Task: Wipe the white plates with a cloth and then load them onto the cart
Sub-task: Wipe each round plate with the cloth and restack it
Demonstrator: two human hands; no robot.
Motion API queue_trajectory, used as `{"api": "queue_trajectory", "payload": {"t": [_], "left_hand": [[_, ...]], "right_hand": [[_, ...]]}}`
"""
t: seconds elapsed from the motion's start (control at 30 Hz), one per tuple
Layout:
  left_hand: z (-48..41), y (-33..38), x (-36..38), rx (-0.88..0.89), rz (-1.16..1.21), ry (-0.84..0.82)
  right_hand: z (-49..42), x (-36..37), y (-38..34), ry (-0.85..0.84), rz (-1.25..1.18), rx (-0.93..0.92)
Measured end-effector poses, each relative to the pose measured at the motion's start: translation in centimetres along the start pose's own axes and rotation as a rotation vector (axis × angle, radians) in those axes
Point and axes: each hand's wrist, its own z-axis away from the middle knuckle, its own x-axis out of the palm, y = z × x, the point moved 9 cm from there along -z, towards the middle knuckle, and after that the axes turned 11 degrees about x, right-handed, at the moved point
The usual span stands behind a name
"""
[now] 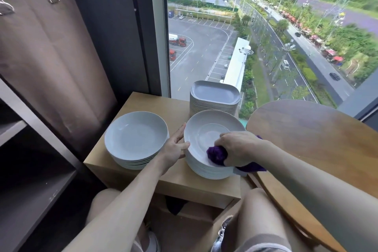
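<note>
Two stacks of round white plates stand on a small wooden side table [133, 104]. On the right stack the top plate [204, 135] is tilted up toward me. My left hand [176, 147] grips its left rim, thumb on the edge. My right hand [239, 147] holds a bunched purple cloth [216, 154] pressed on the plate's inner near side; a tail of the cloth hangs behind my wrist. The left stack [136, 139] sits untouched beside my left hand. A stack of square white plates [214, 96] stands behind the right stack, by the window.
A round wooden table [319, 139] is at the right, touching the side table's corner. Dark shelving [30, 170] and a brown curtain [51, 57] fill the left. A tall window [245, 26] lies straight ahead. My knees are under the side table's front edge.
</note>
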Motion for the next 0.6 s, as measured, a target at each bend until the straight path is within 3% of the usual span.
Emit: {"api": "queue_trajectory", "payload": {"t": [0.2,0.37,0.6], "left_hand": [[-0.4,-0.1,-0.2,0.002,0.011,0.036],[-0.3,-0.3,0.0,0.008,0.0,0.03],[-0.1,-0.6,-0.1,0.009,-0.01,0.04]], "right_hand": [[-1.8,-1.8,5.6,0.05,0.034,0.295],[-3.6,-2.7,4.1,0.23,0.135,0.315],[-4.0,-2.7,2.9,0.294,0.162,0.294]]}}
